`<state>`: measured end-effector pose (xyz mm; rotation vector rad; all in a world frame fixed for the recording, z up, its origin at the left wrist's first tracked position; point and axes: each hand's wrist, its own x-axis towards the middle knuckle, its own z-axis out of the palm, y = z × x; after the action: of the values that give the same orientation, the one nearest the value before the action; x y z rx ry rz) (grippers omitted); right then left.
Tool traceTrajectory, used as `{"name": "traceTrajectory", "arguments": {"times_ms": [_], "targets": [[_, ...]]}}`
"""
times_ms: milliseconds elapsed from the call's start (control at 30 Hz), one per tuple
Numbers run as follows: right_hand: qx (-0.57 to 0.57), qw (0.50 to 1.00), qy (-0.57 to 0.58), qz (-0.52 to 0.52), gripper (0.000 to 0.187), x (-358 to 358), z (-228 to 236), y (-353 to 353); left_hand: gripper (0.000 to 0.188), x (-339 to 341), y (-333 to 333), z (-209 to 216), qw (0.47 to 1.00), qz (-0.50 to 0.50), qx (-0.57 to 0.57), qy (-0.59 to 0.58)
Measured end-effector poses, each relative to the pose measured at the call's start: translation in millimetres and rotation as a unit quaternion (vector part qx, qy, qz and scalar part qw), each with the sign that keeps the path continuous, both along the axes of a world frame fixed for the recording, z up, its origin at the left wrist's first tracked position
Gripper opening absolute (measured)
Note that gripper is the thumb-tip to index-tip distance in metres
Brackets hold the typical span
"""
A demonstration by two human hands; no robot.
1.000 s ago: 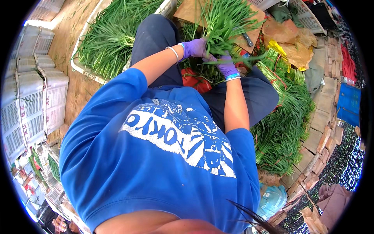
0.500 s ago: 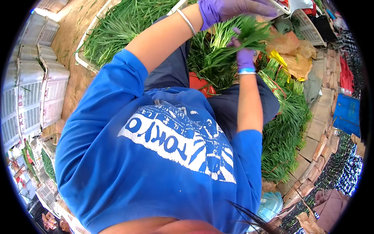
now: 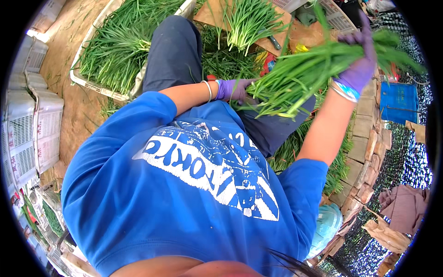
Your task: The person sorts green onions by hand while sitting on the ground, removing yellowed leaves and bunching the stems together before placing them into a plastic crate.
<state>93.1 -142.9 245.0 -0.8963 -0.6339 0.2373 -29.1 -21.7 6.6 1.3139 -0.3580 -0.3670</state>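
Note:
A loose bunch of garlic chives (image 3: 304,76) lies slantwise above my right thigh, pale stem ends toward the left and green leaves to the right. My right hand (image 3: 360,60), in a purple glove, grips it at the leafy end, with one finger pointing up. At the stem ends is my left hand (image 3: 234,89), also gloved in purple, its fingers curled round some stems and partly hidden. A second bunch of chives (image 3: 247,25) rests on a wooden board (image 3: 210,15) in front of me, beside a knife with a dark handle (image 3: 275,42).
At the far left stands a white crate (image 3: 78,79) heaped with chives. More chives (image 3: 295,147) lie along my right side, next to a brick edging (image 3: 357,143). White crates (image 3: 48,111) are stacked at the left; a blue container (image 3: 399,101) stands at the right.
My right hand has swung right with the chives. My left hand has come down from the upper middle to the stem ends. The board and knife now show in full view.

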Motion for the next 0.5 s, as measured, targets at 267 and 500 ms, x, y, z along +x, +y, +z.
{"name": "traceTrajectory", "arguments": {"times_ms": [267,500], "targets": [[-0.122,0.855,0.248,-0.439,0.042,-5,-160,-159,0.022,9,62,55,0.918,-0.036,0.393,0.037],[-0.005,0.835,0.382,-0.397,0.046,-45,-248,-195,0.023,2,89,56,0.935,-0.096,0.337,0.058]]}}
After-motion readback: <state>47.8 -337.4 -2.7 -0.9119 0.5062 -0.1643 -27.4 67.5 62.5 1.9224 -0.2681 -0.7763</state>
